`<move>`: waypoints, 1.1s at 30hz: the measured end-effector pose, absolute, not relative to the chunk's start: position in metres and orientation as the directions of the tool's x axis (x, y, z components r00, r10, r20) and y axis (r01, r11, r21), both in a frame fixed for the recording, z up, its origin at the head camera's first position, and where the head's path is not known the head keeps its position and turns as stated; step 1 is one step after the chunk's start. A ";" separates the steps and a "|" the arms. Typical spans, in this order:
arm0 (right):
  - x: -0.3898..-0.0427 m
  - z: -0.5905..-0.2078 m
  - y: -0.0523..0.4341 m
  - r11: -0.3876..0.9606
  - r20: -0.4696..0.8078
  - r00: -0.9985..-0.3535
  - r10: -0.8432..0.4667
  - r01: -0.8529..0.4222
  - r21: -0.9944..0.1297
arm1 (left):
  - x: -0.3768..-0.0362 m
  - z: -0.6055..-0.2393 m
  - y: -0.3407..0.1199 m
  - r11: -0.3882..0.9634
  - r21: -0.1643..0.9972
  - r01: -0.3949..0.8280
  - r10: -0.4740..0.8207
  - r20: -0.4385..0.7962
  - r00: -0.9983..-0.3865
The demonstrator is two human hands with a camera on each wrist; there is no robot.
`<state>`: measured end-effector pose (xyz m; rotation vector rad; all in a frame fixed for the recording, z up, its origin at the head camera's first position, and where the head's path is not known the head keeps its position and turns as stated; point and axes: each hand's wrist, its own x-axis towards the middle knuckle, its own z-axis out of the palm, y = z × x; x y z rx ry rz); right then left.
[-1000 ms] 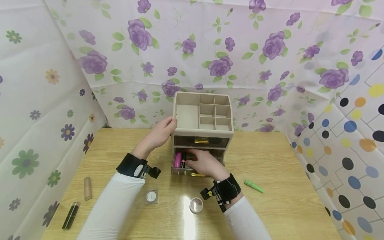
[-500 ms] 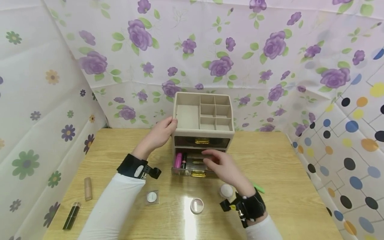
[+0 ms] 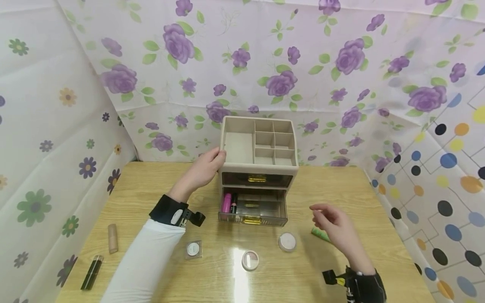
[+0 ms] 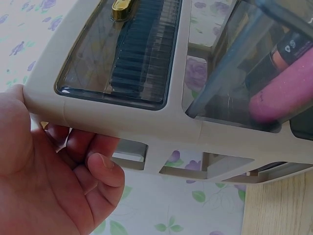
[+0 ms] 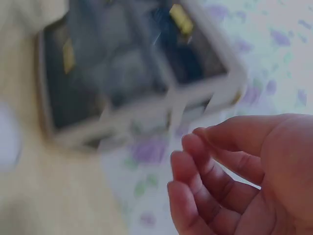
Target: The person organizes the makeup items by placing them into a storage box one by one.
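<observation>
My left hand [image 3: 206,166] grips the upper left edge of a beige makeup organizer [image 3: 261,169]. In the left wrist view, the fingers of that hand [image 4: 63,171] curl under the side frame. A clear lower drawer [image 3: 273,220] is pulled out, with a bright pink tube [image 3: 226,203] and a black lipstick-like tube [image 3: 233,203] at its left end. My right hand [image 3: 337,229] hovers to the right of the organizer, fingers loosely bent and holding nothing, partly over a green tube [image 3: 320,233]. In the right wrist view, the right hand [image 5: 234,171] has nothing between thumb and fingers.
On the wooden table [image 3: 212,286] lie a round white-topped compact [image 3: 287,242], a two-tone round compact [image 3: 250,260] and a small square case [image 3: 193,249]. A beige tube [image 3: 112,238] and a black tube [image 3: 92,272] lie at the left. Patterned cloth walls enclose the table.
My right hand has come out of the lower drawer and moved right, above the green tube, uncovering the white-topped compact. My left hand keeps its grip on the organizer.
</observation>
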<state>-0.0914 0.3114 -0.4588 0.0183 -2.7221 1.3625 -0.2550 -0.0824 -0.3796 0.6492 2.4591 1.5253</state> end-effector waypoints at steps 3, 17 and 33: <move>-0.083 -0.474 0.331 0.697 0.041 -0.996 0.075 0.023 -0.717 | -0.255 -0.379 -0.082 0.383 0.883 0.271 0.448 0.079 -0.890; -0.066 -0.532 0.352 0.783 -0.138 -0.983 0.118 0.177 -0.596 | -0.255 -0.379 -0.083 0.392 0.881 0.267 0.439 0.076 -0.895; -0.071 -0.547 0.349 0.803 -0.122 -0.972 0.198 0.233 -0.549 | -0.254 -0.380 -0.082 0.383 0.885 0.265 0.447 0.073 -0.892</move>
